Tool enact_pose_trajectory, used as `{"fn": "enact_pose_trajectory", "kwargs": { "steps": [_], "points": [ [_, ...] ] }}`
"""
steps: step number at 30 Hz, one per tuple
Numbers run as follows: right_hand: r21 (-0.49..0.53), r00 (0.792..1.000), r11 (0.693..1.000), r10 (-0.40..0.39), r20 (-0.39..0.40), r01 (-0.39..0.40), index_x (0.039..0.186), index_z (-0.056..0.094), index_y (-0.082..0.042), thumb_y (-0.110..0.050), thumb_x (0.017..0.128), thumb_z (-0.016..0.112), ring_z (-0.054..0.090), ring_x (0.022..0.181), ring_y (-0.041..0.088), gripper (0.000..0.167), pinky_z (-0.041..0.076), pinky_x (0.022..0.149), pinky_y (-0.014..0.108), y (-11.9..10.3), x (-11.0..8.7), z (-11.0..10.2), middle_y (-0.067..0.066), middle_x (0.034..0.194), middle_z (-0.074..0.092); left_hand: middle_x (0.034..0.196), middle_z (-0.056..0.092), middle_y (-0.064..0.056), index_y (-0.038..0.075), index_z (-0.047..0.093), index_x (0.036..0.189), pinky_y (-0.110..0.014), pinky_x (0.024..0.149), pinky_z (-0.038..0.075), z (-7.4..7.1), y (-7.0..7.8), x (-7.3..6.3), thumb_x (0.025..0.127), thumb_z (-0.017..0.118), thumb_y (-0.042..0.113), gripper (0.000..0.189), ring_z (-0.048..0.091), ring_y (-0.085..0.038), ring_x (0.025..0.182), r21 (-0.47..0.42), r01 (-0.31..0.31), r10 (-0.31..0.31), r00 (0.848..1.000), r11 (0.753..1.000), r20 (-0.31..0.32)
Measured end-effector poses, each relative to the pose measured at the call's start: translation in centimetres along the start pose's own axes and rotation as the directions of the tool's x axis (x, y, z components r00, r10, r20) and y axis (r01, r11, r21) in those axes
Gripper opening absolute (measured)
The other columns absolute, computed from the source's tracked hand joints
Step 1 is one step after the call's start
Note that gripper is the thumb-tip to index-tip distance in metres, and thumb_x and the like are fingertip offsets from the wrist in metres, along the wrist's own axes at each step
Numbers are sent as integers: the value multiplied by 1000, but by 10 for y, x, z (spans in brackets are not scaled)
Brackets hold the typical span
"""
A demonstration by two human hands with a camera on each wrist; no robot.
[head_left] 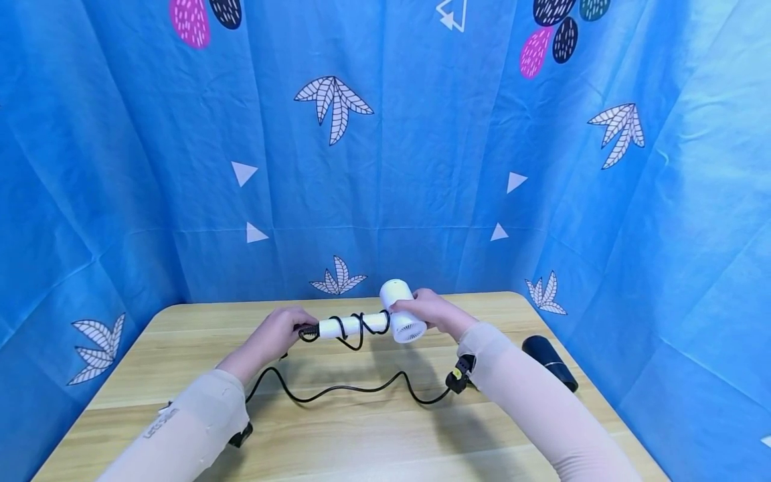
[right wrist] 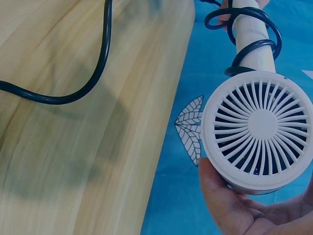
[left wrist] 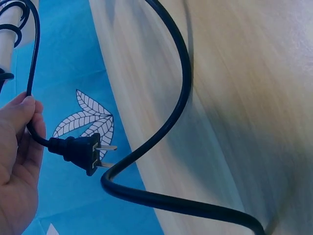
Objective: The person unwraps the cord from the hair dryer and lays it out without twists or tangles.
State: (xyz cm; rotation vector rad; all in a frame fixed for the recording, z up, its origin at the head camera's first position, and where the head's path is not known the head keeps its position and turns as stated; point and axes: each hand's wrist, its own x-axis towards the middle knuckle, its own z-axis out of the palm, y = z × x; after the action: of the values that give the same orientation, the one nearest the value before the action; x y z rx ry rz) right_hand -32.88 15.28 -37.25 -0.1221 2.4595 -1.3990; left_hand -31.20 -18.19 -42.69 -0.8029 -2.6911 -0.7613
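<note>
A white hair dryer (head_left: 397,294) is held up over the table, its slatted round grille (right wrist: 264,125) facing the right wrist camera. My right hand (head_left: 430,309) grips its barrel, thumb on one side. Its black cord (head_left: 360,325) is wound in loose loops around the white handle (right wrist: 254,39). At the handle's far end, my left hand (head_left: 280,329) pinches the cord between thumb and fingers. Just past those fingers hangs the two-pin plug (left wrist: 80,151), its metal prongs free.
A black cylinder (head_left: 549,361) lies at the right side of the wooden table (head_left: 337,442). Another black cable (head_left: 343,388) runs in waves between the two wrist mounts, below the dryer. A blue patterned curtain (head_left: 385,167) surrounds the table's back and sides.
</note>
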Motion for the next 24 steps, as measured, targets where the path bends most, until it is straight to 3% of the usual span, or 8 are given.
{"fn": "enact_pose_trajectory", "kwargs": {
  "steps": [3, 8, 11, 15, 24],
  "points": [
    [2, 1000, 1000, 0, 1, 0, 118, 56, 6, -35, 86, 71, 69, 84, 26, 54, 61, 70, 37, -1, -1, -1, 17, 99, 67, 100, 73, -4, 8, 78, 103, -44, 85, 58, 2, -1, -2, 86, 73, -6, 23, 69, -27, 96, 4, 13, -13, 1000, 1000, 1],
    [2, 1000, 1000, -2, -7, 2, 118, 56, 5, -35, 86, 72, 69, 83, 25, 53, 60, 69, 36, -2, -1, -3, 16, 98, 68, 93, 72, -2, 9, 78, 95, -44, 82, 58, 7, -4, -4, 85, 76, -3, 16, 69, -25, 91, 26, -26, 27, 999, 999, -31],
    [3, 1000, 1000, 1, -17, 0, 118, 56, 5, -36, 86, 72, 69, 83, 26, 54, 60, 69, 36, -2, -1, -5, 16, 99, 67, 83, 68, 2, 11, 76, 85, -38, 72, 57, 9, -4, -5, 85, 76, 0, 10, 65, -19, 79, 42, -37, 39, 998, 998, -49],
    [13, 1000, 1000, 3, -27, -2, 118, 56, 4, -37, 86, 72, 69, 84, 26, 54, 60, 70, 37, -2, 0, -8, 16, 99, 67, 79, 67, 4, 10, 77, 85, -33, 63, 53, 12, -2, -8, 86, 77, 6, 4, 62, -14, 73, 55, -53, 57, 995, 997, -77],
    [38, 999, 999, -5, -35, 6, 116, 57, 4, -37, 86, 71, 70, 83, 25, 52, 61, 71, 38, 4, 4, -12, 16, 98, 68, 93, 73, 1, 12, 80, 93, -36, 77, 59, 14, -1, -16, 86, 76, -1, 16, 70, -20, 88, 20, -111, 112, 987, 994, -116]
  ]
}}
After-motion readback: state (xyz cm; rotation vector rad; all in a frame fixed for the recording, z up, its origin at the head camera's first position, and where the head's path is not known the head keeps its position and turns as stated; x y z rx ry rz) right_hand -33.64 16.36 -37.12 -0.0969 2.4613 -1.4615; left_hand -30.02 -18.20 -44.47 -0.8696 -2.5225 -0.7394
